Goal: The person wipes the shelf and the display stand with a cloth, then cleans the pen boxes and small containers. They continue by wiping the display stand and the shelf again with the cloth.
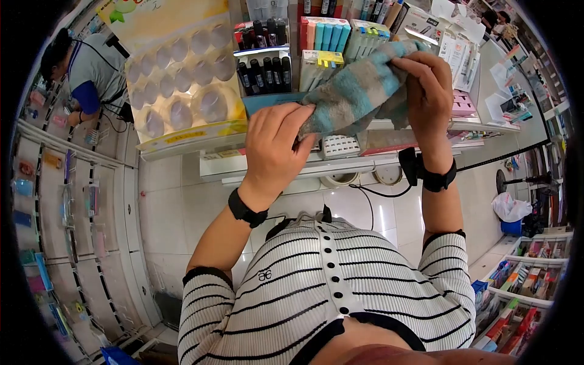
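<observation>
A cloth with teal and grey stripes is stretched between my two hands, above the front edge of the display counter. My left hand pinches its lower left end between thumb and fingers. At the upper right end, my right hand grips the cloth with bent fingers. Part of the cloth hangs in folds below my right hand. Just behind it stand a box of teal and peach highlighters and a box of pale pens with a yellow label.
A yellow display board with clear round domes leans at the left of the counter. Beside it is a rack of black pens. A pink box lies right. Another person bends over shelves at the far left. A black cable hangs below the counter.
</observation>
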The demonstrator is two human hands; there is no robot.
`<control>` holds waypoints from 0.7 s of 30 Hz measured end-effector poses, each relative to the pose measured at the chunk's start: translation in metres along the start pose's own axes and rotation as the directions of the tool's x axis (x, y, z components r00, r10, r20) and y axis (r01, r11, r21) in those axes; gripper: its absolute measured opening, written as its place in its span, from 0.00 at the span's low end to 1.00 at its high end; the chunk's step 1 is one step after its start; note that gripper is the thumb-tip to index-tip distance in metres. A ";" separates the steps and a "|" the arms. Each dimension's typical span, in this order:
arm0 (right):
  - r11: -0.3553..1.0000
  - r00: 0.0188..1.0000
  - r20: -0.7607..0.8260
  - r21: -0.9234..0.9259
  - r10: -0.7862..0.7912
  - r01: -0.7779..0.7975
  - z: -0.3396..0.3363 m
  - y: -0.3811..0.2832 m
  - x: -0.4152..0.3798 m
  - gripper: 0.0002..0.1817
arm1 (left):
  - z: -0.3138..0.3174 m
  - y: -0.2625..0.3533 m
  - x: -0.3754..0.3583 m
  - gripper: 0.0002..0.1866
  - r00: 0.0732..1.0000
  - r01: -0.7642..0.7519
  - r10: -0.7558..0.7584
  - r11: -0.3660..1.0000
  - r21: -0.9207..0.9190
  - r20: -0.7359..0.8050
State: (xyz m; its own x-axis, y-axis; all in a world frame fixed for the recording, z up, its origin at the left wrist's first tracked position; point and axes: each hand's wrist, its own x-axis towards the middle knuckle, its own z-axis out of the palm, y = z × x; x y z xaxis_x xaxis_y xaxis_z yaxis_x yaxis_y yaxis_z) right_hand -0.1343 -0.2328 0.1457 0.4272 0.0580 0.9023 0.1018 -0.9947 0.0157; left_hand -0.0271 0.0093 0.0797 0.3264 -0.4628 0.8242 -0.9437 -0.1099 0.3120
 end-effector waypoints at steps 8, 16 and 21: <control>0.991 0.989 -0.068 -0.031 -0.133 0.131 0.026 -0.017 0.057 0.17 | 0.009 0.007 0.002 0.24 0.983 0.152 -0.168 0.971 -0.184 -0.074; 0.989 0.949 0.293 0.123 -0.119 0.086 0.079 -0.012 0.071 0.24 | 0.012 0.000 -0.004 0.22 0.945 0.307 -0.324 0.920 -0.243 -0.035; 0.989 0.897 0.422 0.114 -0.132 0.092 0.072 -0.008 0.077 0.28 | 0.009 -0.001 -0.006 0.20 0.934 0.346 -0.356 0.907 -0.241 0.000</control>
State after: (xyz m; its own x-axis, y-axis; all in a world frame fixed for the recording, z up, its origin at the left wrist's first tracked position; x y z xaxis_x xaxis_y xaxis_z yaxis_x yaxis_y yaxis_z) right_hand -0.0377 -0.2145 0.1837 0.7492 0.2189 0.6251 0.2421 -0.9690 0.0491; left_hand -0.0290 0.0040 0.0699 0.6411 -0.3934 0.6590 -0.7302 -0.0480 0.6816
